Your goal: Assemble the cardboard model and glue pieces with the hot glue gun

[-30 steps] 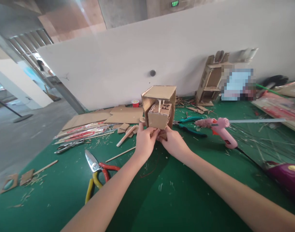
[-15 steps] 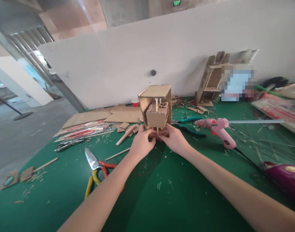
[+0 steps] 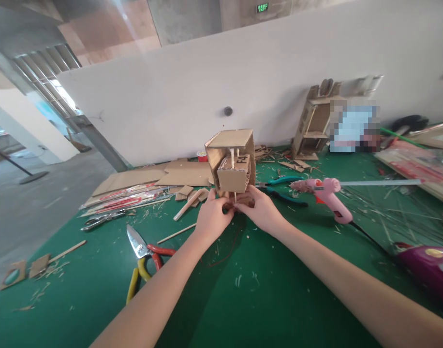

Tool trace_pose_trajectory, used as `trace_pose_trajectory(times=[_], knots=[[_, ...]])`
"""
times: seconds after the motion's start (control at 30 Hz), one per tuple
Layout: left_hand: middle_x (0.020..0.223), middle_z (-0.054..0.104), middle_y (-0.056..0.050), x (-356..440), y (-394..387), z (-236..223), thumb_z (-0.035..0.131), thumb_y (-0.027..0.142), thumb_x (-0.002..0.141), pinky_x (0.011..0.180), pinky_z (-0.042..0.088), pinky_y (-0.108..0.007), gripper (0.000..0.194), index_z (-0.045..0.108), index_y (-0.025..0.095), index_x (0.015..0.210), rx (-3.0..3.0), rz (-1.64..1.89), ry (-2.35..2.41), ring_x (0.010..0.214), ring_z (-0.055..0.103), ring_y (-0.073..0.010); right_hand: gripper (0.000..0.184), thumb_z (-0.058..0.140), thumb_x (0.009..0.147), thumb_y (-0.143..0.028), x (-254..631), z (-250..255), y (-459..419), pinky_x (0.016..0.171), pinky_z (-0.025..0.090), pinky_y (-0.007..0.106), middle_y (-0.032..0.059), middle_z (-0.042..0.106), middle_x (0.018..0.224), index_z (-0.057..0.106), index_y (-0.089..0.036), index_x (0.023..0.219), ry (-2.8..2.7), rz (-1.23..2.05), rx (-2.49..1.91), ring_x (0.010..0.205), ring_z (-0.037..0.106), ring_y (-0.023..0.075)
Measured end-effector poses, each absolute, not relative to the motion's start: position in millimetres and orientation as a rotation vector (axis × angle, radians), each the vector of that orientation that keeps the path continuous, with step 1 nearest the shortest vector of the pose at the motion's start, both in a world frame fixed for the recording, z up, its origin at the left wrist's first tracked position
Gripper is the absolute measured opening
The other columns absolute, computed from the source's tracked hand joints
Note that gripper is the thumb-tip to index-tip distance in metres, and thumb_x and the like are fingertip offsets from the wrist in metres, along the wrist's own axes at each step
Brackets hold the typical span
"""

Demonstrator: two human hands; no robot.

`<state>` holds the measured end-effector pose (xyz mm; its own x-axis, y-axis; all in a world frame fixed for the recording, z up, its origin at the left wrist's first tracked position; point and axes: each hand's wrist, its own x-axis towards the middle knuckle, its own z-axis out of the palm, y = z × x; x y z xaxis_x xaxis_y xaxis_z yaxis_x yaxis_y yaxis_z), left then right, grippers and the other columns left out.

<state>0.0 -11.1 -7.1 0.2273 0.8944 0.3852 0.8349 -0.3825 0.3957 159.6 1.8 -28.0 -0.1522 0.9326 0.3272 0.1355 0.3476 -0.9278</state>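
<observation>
A small cardboard box model (image 3: 231, 139), open at the front, stands on the green table with a smaller cardboard box (image 3: 234, 180) inside it. A thin wooden stick (image 3: 235, 197) runs upright through the inner box and comes out below. My left hand (image 3: 216, 215) is closed at the model's foot, left of the stick. My right hand (image 3: 261, 210) is closed on the other side, its fingertips pinched close to the left ones. What the fingertips hold is hidden. A thin reddish thread (image 3: 221, 263) loops on the table just below my hands.
Red-and-yellow-handled shears (image 3: 140, 246) lie beside my left forearm. Teal-handled pliers (image 3: 285, 195) and a pink glue gun (image 3: 332, 195) with a cord lie to the right. Cardboard sheets (image 3: 187, 172) and wood scraps are behind. A taller cardboard model (image 3: 310, 123) stands at the back right.
The whole view has shifted slightly. My hands stay at the model's foot, with only a very slight shift of the fingers. The model stands as before.
</observation>
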Motion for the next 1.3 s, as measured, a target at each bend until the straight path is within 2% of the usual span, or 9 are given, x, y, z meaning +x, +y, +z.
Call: trace_pose_trajectory(times=[0.13, 0.27, 0.5, 0.67, 0.97, 1.1, 1.3], knots=[[0.104, 0.055, -0.007, 2, -11, -7, 0.064, 0.026, 0.078, 0.077, 0.052, -0.034, 0.012, 0.073, 0.022, 0.084, 2.417, 0.821, 1.684, 0.078, 0.063, -0.0195, 0.033, 0.064, 0.077, -0.016, 159, -32, 7, 0.075, 0.059, 0.031, 0.0046, 0.07, 0.099, 0.055, -0.023, 0.108, -1.521, 1.021, -0.952, 0.086, 0.069, 0.0173], [0.106, 0.054, -0.006, 3, -11, -8, 0.064, 0.026, 0.077, 0.082, 0.051, -0.033, 0.011, 0.074, 0.023, 0.082, 2.364, 0.847, 1.671, 0.082, 0.062, -0.0184, 0.031, 0.064, 0.076, -0.017, 160, -33, 10, 0.069, 0.06, 0.032, 0.0039, 0.071, 0.088, 0.056, -0.021, 0.105, -1.473, 1.054, -0.954, 0.079, 0.07, 0.0185], [0.096, 0.053, -0.004, 6, -10, -8, 0.064, 0.022, 0.074, 0.083, 0.05, -0.033, 0.008, 0.072, 0.023, 0.075, 2.274, 0.883, 1.7, 0.083, 0.06, -0.0184, 0.032, 0.066, 0.074, -0.016, 163, -30, 8, 0.071, 0.06, 0.034, 0.0038, 0.072, 0.085, 0.057, -0.022, 0.104, -1.473, 1.081, -0.958, 0.077, 0.07, 0.019], [0.092, 0.051, -0.005, 10, -10, -9, 0.063, 0.023, 0.076, 0.076, 0.05, -0.033, 0.008, 0.069, 0.021, 0.071, 2.292, 0.868, 1.768, 0.083, 0.058, -0.02, 0.032, 0.066, 0.074, -0.015, 163, -30, 8, 0.072, 0.06, 0.034, 0.0041, 0.073, 0.086, 0.058, -0.021, 0.104, -1.485, 1.08, -0.971, 0.076, 0.07, 0.0184], [0.1, 0.053, -0.007, 9, -16, -8, 0.056, 0.021, 0.08, 0.079, 0.051, -0.034, 0.017, 0.072, 0.022, 0.088, 2.372, 0.888, 1.728, 0.082, 0.06, -0.0193, 0.031, 0.065, 0.075, -0.016, 163, -28, 7, 0.073, 0.059, 0.033, 0.0039, 0.072, 0.086, 0.057, -0.02, 0.104, -1.486, 1.074, -0.97, 0.077, 0.07, 0.0177], [0.102, 0.053, -0.007, 10, -16, -9, 0.063, 0.025, 0.076, 0.083, 0.051, -0.035, 0.024, 0.071, 0.024, 0.098, 2.312, 0.922, 1.704, 0.083, 0.062, -0.0195, 0.033, 0.067, 0.073, -0.015, 163, -28, 7, 0.075, 0.058, 0.033, 0.0051, 0.072, 0.091, 0.058, -0.02, 0.105, -1.504, 1.05, -0.972, 0.081, 0.07, 0.0182], [0.103, 0.051, -0.008, 13, -11, -11, 0.064, 0.023, 0.077, 0.082, 0.051, -0.036, 0.008, 0.071, 0.02, 0.078, 2.308, 0.875, 1.768, 0.09, 0.06, -0.0222, 0.03, 0.065, 0.075, -0.015, 163, -25, 6, 0.072, 0.059, 0.033, 0.0041, 0.071, 0.085, 0.058, -0.02, 0.103, -1.514, 1.054, -0.984, 0.077, 0.069, 0.0176]])
